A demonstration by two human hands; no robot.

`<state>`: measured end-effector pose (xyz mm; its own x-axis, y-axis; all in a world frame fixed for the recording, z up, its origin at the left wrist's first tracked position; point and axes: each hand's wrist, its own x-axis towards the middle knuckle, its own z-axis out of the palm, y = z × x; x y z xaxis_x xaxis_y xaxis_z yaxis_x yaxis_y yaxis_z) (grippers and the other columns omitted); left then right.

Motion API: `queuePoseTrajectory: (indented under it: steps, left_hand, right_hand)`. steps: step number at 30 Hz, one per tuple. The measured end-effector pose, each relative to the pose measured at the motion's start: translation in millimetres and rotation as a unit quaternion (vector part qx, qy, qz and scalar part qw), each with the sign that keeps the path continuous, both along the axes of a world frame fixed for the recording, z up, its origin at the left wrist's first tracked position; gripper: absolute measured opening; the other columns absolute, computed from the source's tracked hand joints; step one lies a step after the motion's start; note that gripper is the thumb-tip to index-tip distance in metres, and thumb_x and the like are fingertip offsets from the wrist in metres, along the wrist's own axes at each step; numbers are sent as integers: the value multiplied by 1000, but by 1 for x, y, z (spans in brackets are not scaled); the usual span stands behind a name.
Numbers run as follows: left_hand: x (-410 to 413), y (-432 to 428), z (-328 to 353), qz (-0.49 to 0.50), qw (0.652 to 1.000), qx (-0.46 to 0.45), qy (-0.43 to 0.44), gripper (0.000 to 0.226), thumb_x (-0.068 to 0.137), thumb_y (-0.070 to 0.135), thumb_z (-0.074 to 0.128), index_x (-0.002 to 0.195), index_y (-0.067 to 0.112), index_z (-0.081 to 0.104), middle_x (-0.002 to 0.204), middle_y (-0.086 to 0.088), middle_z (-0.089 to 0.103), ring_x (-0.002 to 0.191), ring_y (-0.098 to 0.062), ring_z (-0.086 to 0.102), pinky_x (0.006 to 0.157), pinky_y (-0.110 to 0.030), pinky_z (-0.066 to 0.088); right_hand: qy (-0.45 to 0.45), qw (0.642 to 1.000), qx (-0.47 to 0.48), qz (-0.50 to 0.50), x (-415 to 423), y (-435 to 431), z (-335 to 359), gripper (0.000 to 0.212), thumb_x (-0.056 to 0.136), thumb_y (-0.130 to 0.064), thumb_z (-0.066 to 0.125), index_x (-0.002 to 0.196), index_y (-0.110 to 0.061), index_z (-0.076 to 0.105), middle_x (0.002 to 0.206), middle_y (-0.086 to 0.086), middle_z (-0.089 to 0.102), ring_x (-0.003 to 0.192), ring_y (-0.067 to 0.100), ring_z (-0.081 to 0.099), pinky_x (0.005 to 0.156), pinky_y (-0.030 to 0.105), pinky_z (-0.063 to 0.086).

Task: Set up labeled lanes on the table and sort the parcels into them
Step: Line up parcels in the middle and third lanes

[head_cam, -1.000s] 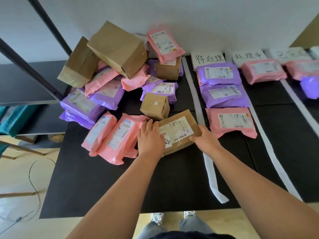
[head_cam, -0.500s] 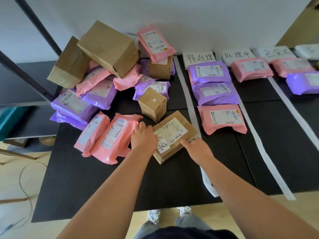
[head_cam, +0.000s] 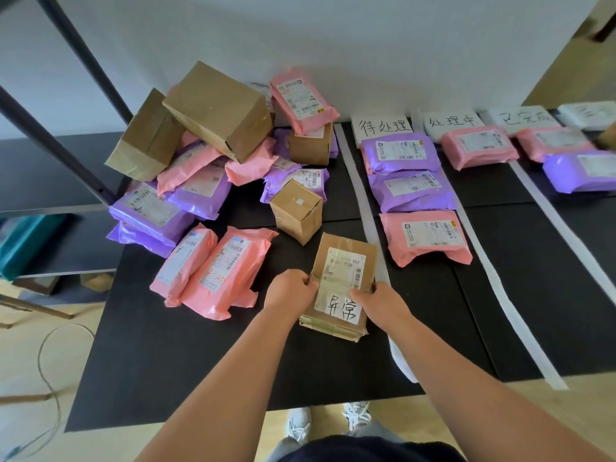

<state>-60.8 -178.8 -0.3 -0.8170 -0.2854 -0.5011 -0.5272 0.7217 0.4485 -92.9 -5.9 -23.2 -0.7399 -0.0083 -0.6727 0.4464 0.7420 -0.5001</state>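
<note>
A flat brown parcel (head_cam: pixel 346 255) with a shipping label and a white handwritten sticker is lifted slightly over the black table (head_cam: pixel 186 355), near its front. My left hand (head_cam: pixel 290 291) grips its left edge and my right hand (head_cam: pixel 383 303) grips its right edge. To the left lies a heap of unsorted parcels: a big brown box (head_cam: pixel 220 110), pink bags (head_cam: pixel 226 266), purple bags (head_cam: pixel 150 208) and a small brown box (head_cam: pixel 296 210). White tape strips (head_cam: pixel 361 191) mark lanes on the right. The first lane, under a handwritten label (head_cam: pixel 381 126), holds two purple bags (head_cam: pixel 411 191) and a pink bag (head_cam: pixel 426 235).
Further lanes to the right carry labels (head_cam: pixel 451 121) with pink (head_cam: pixel 480 146) and purple parcels (head_cam: pixel 580 171). A dark metal shelf frame (head_cam: pixel 66 141) stands left of the table. A cable (head_cam: pixel 50 368) lies on the wooden floor. The white wall runs behind the table.
Both hands turned the flat brown parcel from a slant to lengthwise and drew it toward me. The handwritten sticker now faces me. The camera view shifted slightly left.
</note>
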Motion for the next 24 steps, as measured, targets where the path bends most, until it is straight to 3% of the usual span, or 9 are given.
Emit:
queuePoseTrajectory:
  steps: [3, 6, 11, 13, 15, 18, 21, 24]
  left_hand:
    - [-2, 5, 12, 38, 998, 37, 36, 29, 95, 36, 56, 96, 12, 72, 92, -4, 71, 82, -17, 65, 61, -27, 44]
    - [-6, 12, 31, 83, 987, 95, 97, 24, 92, 37, 61, 101, 17, 71, 91, 5, 69, 87, -14, 63, 70, -28, 47]
    - [-16, 16, 70, 186, 942, 196, 200, 28, 88, 37, 68, 111, 21, 70, 101, 11, 66, 100, -12, 62, 87, -32, 50]
    - [-18, 13, 88, 218, 917, 234, 238, 24, 88, 36, 69, 107, 21, 71, 101, 9, 69, 96, -12, 64, 82, -29, 51]
    - [-17, 8, 108, 239, 892, 262, 279, 17, 86, 36, 71, 97, 22, 71, 96, 9, 71, 91, -11, 66, 75, -26, 49]
    - [-11, -1, 140, 260, 866, 282, 320, 26, 81, 41, 75, 101, 25, 69, 97, 11, 72, 92, -9, 67, 82, -30, 54]
    - [-2, -9, 172, 264, 846, 301, 353, 41, 79, 40, 79, 116, 26, 68, 101, 12, 72, 94, -6, 68, 86, -32, 56]
    - [10, -15, 201, 237, 825, 358, 366, 35, 80, 33, 79, 113, 27, 71, 97, 6, 76, 92, -12, 73, 89, -39, 57]
  right_hand:
    - [19, 999, -19, -32, -8, 8, 11, 44, 95, -45, 58, 129, -17, 52, 107, -4, 69, 82, 10, 64, 62, 26, 48]
    - [58, 994, -59, -66, -16, 17, 27, 46, 92, -45, 59, 129, -19, 55, 105, -5, 71, 89, 12, 68, 78, 34, 56]
    - [158, 972, -139, -104, -25, 17, 82, 43, 88, -44, 65, 124, -21, 55, 102, -7, 69, 93, 13, 67, 87, 43, 57]
    - [198, 961, -159, -107, -27, 12, 109, 42, 87, -46, 67, 120, -23, 56, 101, -9, 69, 89, 9, 67, 84, 39, 57]
    - [224, 952, -184, -102, -25, 9, 136, 36, 89, -44, 68, 116, -23, 57, 97, -10, 68, 81, 1, 65, 68, 23, 54]
    - [253, 933, -243, -81, -19, 4, 170, 26, 93, -40, 64, 112, -23, 61, 88, -17, 66, 64, -10, 64, 45, 6, 42]
    - [279, 915, -284, -65, -14, -3, 196, 23, 94, -41, 62, 113, -27, 63, 87, -17, 71, 67, -14, 65, 46, 5, 43]
    - [305, 900, -305, -59, -10, -8, 218, 13, 93, -44, 61, 105, -38, 63, 79, -22, 72, 75, -12, 66, 49, 5, 45]
